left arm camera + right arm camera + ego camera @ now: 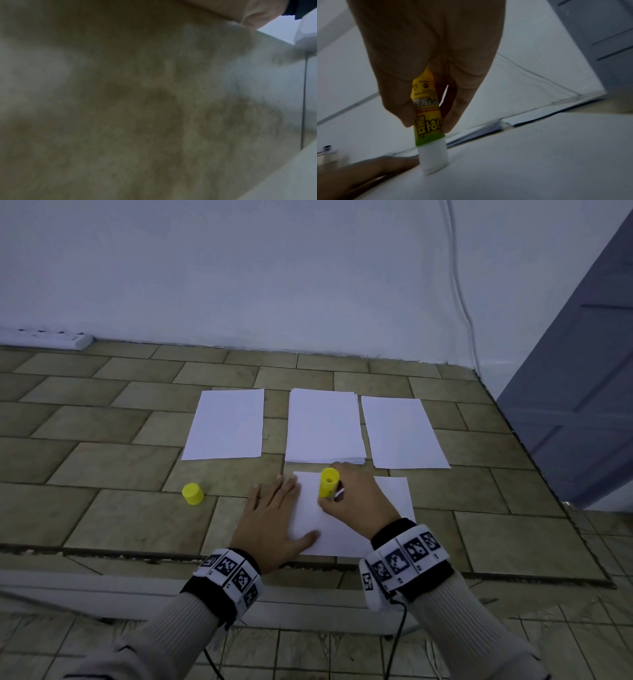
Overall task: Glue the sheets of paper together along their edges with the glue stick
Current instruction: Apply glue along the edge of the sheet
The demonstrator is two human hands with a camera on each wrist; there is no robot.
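Glue stick [327,483] upright in right hand [356,496], fingers [458,108] curled around its yellow body, white tip [435,159] pressed down on nearest sheet [383,501] close to its far left corner. Left hand [274,518] flat on left edge of same sheet, fingers straight and spread, partly on table [102,460]. Yellow cap [193,493] standing alone on table, left of both hands. Farther back, in one row: single sheet [227,424] on left, small stack of sheets [323,424] in middle, another single sheet [400,433] on right, all apart from each other. Left wrist view blurred, only tiled surface visible. White power strip [51,338] against wall at far left.
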